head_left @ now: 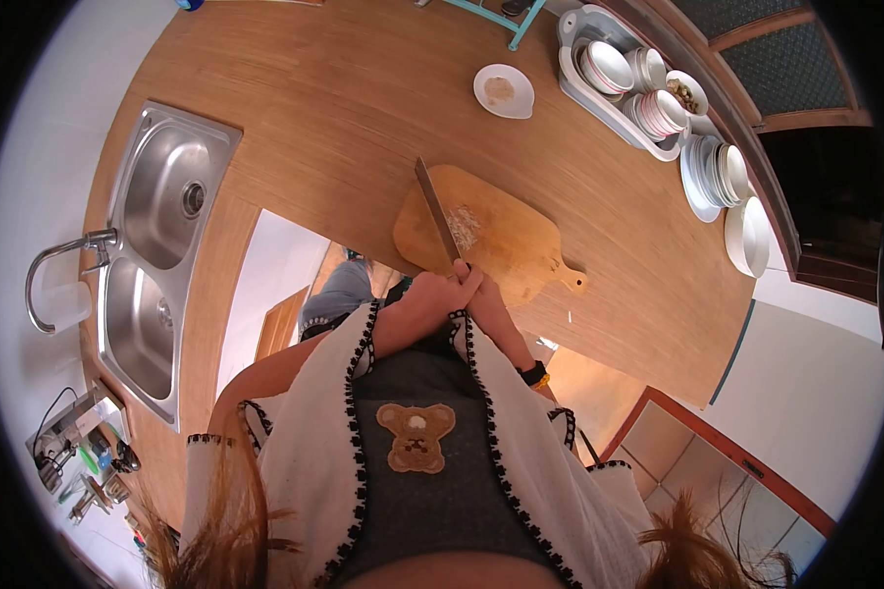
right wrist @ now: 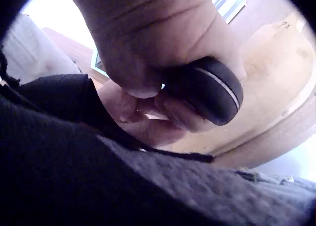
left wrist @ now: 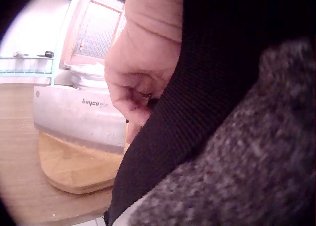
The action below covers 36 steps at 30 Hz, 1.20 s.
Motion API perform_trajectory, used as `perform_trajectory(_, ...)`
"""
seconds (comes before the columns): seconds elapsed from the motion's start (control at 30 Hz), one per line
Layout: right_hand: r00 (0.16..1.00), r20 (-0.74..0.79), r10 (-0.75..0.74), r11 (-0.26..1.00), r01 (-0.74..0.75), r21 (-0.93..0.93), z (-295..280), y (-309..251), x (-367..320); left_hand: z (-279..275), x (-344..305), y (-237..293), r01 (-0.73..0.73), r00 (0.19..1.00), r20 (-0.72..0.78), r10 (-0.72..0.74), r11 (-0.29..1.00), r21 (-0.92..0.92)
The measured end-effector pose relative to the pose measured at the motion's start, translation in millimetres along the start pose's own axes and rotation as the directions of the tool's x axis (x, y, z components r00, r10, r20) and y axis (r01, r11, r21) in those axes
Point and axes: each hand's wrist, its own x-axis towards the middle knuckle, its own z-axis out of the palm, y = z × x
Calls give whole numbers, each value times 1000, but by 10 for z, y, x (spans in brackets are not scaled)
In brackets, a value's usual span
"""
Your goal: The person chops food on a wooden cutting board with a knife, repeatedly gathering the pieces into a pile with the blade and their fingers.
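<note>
Close in front of the body, both hands meet at the handle end of a broad cleaver (left wrist: 79,115). My right hand (head_left: 491,302) grips its black handle (right wrist: 217,92), the butt sticking out of the fist in the right wrist view. My left hand (head_left: 424,306) curls its fingers at the blade's heel and overlaps the right hand; most of its grip is hidden. The blade points away, edge down over the wooden cutting board (head_left: 520,231). Finely chopped whitish bits (head_left: 465,226) lie on the board beside the blade.
Behind the board sits a small white dish (head_left: 520,101) with tan crumbs. A grey rack (head_left: 614,116) of white bowls, stacked plates (head_left: 699,182) and a large white bowl (head_left: 746,238) stand at the back right. A double steel sink (head_left: 133,294) is at left.
</note>
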Motion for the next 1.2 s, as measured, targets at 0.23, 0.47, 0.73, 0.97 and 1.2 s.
perform_trajectory(0.23,998,55,33,993,-39,110,-44,65,39,141,-27,-24,-22,1000,9,22,998,57)
perform_trajectory(0.47,993,12,120,992,-119,-49,-270,48,117,98,8,-14,-57,997,-50,61,995,77)
perform_trajectory(0.73,998,-64,-26,891,-5,-454,-259,-192,16,34,29,18,-15,999,30,10,987,159)
perform_trajectory(0.97,994,-85,-68,796,2,-605,-177,-41,-10,-51,-14,47,62,998,-1,-64,954,295)
perform_trajectory(1.2,993,-73,-88,797,26,-603,-211,-71,9,-163,-7,144,79,991,78,-112,938,339)
